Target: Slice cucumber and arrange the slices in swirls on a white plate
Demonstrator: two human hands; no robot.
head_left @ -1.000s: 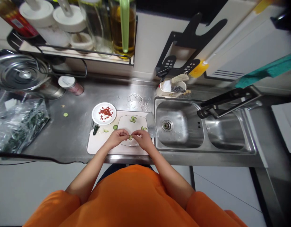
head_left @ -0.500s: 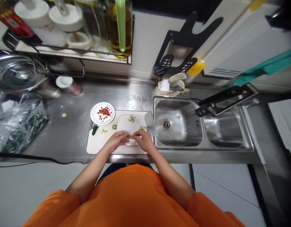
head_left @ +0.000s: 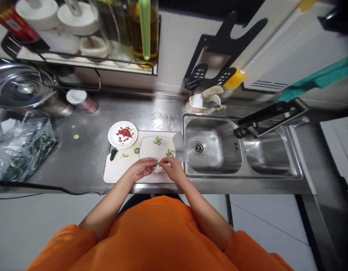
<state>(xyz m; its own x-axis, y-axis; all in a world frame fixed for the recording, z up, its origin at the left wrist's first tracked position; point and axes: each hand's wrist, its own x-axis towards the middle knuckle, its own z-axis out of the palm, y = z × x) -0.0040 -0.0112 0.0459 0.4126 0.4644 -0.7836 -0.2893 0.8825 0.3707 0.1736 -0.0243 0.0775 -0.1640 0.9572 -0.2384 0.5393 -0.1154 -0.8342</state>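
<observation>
Over the near edge of a white square plate point(head_left: 148, 145), my left hand point(head_left: 142, 169) and my right hand point(head_left: 172, 168) meet at the fingertips. A small green cucumber slice point(head_left: 158, 164) is pinched between them, partly hidden by the fingers. On the plate lie two pinwheels of thin cucumber slices, one at the far middle point(head_left: 157, 140) and one at the right point(head_left: 170, 153). The plate rests on a pale cutting board point(head_left: 114, 175). Left of it on the board are a round cucumber piece point(head_left: 137, 151), some thin slivers point(head_left: 125, 155) and a dark green end piece point(head_left: 113, 154).
A white dish point(head_left: 113, 139) with chopped red bits overlaps the board's far left corner. A cleaver point(head_left: 180, 146) lies at the board's right, beside the double sink point(head_left: 213, 146). Farther left are a plastic bag of greens point(head_left: 29, 150), a can point(head_left: 83, 101) and a lidded pot point(head_left: 61, 109).
My left fingers have straightened a little around the cucumber slice, which has turned and shows less of its face. My right hand stays nearly in place.
</observation>
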